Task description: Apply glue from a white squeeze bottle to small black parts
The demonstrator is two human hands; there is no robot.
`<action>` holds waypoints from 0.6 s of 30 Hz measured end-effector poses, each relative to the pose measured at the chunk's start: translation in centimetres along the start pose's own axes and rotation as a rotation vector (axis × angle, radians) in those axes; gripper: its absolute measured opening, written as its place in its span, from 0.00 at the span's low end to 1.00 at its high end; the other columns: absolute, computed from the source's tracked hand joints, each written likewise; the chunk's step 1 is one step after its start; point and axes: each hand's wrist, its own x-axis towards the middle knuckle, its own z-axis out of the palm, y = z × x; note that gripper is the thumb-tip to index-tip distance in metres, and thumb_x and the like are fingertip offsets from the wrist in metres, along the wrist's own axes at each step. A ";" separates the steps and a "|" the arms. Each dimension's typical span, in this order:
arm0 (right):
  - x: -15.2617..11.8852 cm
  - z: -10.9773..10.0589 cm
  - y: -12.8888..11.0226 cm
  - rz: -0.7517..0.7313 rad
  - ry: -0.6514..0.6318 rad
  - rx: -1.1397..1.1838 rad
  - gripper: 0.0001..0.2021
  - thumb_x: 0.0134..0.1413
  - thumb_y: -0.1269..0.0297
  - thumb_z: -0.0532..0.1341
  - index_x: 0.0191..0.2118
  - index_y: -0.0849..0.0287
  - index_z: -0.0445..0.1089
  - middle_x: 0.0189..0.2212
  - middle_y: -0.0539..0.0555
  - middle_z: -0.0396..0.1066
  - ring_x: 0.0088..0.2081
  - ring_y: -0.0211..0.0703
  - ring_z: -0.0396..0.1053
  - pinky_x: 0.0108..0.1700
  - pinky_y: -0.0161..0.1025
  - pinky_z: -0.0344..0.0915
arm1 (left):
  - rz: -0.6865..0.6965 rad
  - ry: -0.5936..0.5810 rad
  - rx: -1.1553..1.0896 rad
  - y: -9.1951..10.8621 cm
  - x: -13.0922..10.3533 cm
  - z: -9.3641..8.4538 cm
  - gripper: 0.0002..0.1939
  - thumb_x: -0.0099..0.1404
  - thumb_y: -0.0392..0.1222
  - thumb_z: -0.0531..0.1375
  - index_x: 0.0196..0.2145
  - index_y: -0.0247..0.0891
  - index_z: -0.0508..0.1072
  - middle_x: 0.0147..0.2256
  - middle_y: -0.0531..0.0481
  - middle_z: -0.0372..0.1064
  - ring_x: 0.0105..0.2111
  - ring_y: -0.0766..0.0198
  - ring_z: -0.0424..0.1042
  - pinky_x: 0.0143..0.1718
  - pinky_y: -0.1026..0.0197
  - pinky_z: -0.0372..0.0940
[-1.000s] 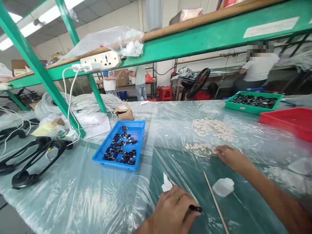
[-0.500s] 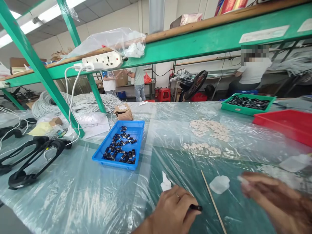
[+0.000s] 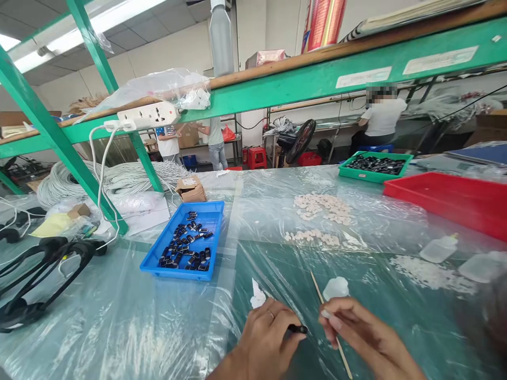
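Near the bottom middle, my left hand (image 3: 264, 338) is closed around a small black cylindrical part (image 3: 298, 329), whose end sticks out past the thumb and forefinger. My right hand (image 3: 366, 335), just to the right, pinches a small whitish piece (image 3: 327, 313) between thumb and fingertips. A gap separates the two held parts. A thin wooden stick (image 3: 315, 282) lies on the table, passing partly under my right hand. Beyond that hand is a translucent white blob-shaped piece (image 3: 336, 287). Some torn white paper (image 3: 257, 294) lies just past my left knuckles.
A blue tray (image 3: 147, 267) holds many black cylinders. Pale small discs (image 3: 322, 207) lie spread over the plastic-covered table. At right are a green tray (image 3: 344, 171) of black parts, a red tray (image 3: 443, 203), a squeeze bottle (image 3: 439, 248) and white bits (image 3: 433, 274). A green shelf frame (image 3: 273, 87) crosses above.
My right hand has come in leftward, close to my left hand, with the whitish piece in its fingers. My left hand still grips the black part. The view has shifted slightly right.
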 end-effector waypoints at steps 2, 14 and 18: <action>-0.1 0.1 0.3 -0.002 -0.029 0.052 0.10 0.42 0.50 0.65 0.28 0.50 0.73 0.17 0.52 0.70 0.16 0.44 0.69 0.18 0.36 0.71 | 0.003 -0.002 0.004 0.0 0.0 0.1 0.02 0.71 0.44 0.58 0.40 0.47 0.66 0.37 0.56 0.75 0.38 0.62 0.77 0.37 0.61 0.72; -0.3 0.5 0.9 0.022 -0.152 0.142 0.08 0.47 0.50 0.62 0.30 0.46 0.74 0.23 0.54 0.73 0.21 0.47 0.71 0.21 0.41 0.73 | 0.014 0.038 -0.007 -0.6 0.1 0.3 0.01 0.70 0.42 0.58 0.39 0.47 0.66 0.36 0.55 0.75 0.37 0.61 0.77 0.36 0.60 0.72; -0.2 0.8 -0.2 -0.039 -0.172 0.146 0.04 0.48 0.54 0.64 0.32 0.43 0.74 0.24 0.53 0.74 0.22 0.46 0.73 0.20 0.38 0.73 | 0.048 0.067 -0.036 -0.8 0.2 0.7 0.02 0.69 0.41 0.59 0.38 0.48 0.67 0.35 0.55 0.76 0.36 0.61 0.77 0.36 0.60 0.73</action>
